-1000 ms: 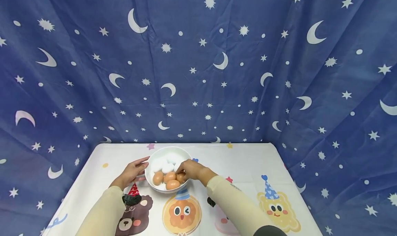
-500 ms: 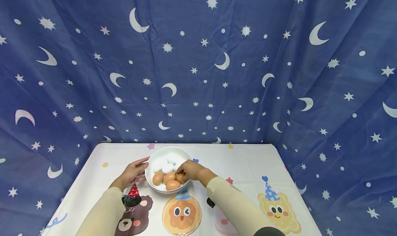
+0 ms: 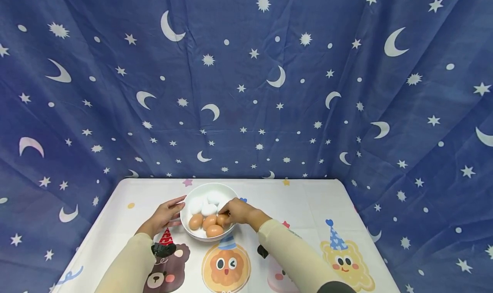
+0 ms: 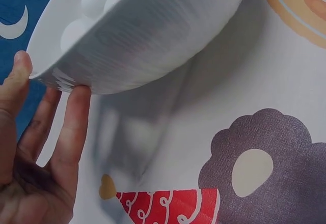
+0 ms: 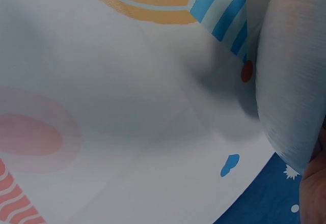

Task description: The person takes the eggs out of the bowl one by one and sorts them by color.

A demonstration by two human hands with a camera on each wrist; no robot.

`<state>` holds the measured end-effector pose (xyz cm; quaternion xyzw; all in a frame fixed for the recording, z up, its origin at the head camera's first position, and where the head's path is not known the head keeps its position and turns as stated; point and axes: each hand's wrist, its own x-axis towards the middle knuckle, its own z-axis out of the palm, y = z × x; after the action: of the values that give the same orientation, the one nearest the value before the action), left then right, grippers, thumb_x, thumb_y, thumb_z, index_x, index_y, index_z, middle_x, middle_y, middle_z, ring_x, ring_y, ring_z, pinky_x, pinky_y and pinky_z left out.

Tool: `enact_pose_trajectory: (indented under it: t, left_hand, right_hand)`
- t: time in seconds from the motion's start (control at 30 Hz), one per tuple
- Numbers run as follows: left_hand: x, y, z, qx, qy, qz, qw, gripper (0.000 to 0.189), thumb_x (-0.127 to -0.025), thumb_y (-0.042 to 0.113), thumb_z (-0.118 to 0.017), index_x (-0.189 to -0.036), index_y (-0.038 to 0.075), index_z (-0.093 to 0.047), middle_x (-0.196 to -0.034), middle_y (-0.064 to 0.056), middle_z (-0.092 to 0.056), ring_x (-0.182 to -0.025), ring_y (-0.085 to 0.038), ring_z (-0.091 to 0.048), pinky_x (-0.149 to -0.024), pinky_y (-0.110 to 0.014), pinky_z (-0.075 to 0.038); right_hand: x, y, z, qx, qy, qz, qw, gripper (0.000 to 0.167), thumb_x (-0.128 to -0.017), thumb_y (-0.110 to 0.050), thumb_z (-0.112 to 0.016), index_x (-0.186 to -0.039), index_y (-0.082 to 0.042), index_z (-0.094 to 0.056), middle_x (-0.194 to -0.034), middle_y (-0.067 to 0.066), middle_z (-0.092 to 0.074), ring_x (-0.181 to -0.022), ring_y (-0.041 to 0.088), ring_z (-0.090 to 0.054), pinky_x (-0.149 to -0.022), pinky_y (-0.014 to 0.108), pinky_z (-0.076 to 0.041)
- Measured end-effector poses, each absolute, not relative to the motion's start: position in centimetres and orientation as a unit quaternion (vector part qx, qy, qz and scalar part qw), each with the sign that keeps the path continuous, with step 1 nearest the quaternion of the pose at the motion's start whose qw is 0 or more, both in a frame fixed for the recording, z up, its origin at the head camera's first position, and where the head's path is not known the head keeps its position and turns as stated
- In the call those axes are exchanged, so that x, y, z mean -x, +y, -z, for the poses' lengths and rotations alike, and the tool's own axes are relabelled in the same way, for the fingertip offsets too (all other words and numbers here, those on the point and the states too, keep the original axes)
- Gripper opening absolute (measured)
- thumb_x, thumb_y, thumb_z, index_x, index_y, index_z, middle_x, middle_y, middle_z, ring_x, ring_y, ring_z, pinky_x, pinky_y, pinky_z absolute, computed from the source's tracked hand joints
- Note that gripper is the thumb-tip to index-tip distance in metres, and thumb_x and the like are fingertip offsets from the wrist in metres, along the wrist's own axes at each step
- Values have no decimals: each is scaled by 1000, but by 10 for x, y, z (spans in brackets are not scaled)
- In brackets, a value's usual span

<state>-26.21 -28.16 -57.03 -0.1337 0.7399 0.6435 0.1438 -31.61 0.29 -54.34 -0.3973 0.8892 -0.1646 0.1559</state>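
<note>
A white bowl [image 3: 185, 228] stands on the table, with several white eggs [image 3: 209, 210] at its back and several brown eggs [image 3: 196, 221] at its front. My left hand [image 3: 164, 216] rests against the bowl's left side, fingers spread and fairly straight; in the left wrist view the hand [image 4: 43, 152] touches rim and underside. Over the right rim reaches my right hand [image 3: 238, 210], its curled fingers on the rightmost brown egg [image 3: 222, 220] and partly covering it. The right wrist view has the bowl's outer wall [image 5: 290, 71] and only an edge of the hand [image 5: 313, 193].
A white tablecloth [image 3: 308, 207] with printed cartoon figures covers the table. Behind and beside it hangs a blue curtain [image 3: 246, 109] with moons and stars. Each wrist bears a black strap, the left strap [image 3: 163, 249] lying near the printed bear.
The brown egg under my right fingers has shifted slightly left, and its neighbour a little with it. Both hands stay almost where they were.
</note>
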Motion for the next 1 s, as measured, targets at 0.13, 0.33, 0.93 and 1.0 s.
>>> enact_pose_trajectory:
  t: [0.13, 0.33, 0.93, 1.0]
  left_hand:
    - [263, -281, 568, 137, 742, -641, 142, 56, -102, 30, -55, -152, 14, -37, -147, -26, -43, -110, -26, -66, -82, -39, -63]
    - [262, -279, 562, 130, 747, -638, 136, 56, -102, 28, -56, -152, 11, -38, -144, -26, -47, -117, -35, -62, -80, -40, -63]
    - [264, -281, 569, 142, 750, -631, 135, 56, -101, 30, -57, -152, 14, -38, -146, -25, -46, -110, -25, -66, -81, -40, -63]
    - [264, -280, 568, 141, 751, -631, 136, 56, -101, 30, -57, -152, 13, -38, -146, -25, -46, -111, -26, -66, -81, -39, -63]
  right_hand:
    - [318, 3, 544, 388, 887, 188, 164, 36, -82, -21, -81, -117, -14, -74, -105, -8, -74, -86, -4, -59, -81, 9, -50]
    - [319, 3, 543, 372, 883, 232, 167, 33, -83, -20, -79, -116, -15, -75, -102, -8, -75, -88, -2, -61, -82, 11, -52]
    - [335, 29, 532, 191, 762, 586, 199, 38, -91, -14, -71, -127, 0, -65, -121, 19, -68, -102, 21, -69, -78, 32, -63]
    - [337, 35, 532, 171, 745, 611, 207, 38, -93, -13, -70, -127, 1, -64, -122, 19, -67, -104, 21, -68, -81, 35, -63]
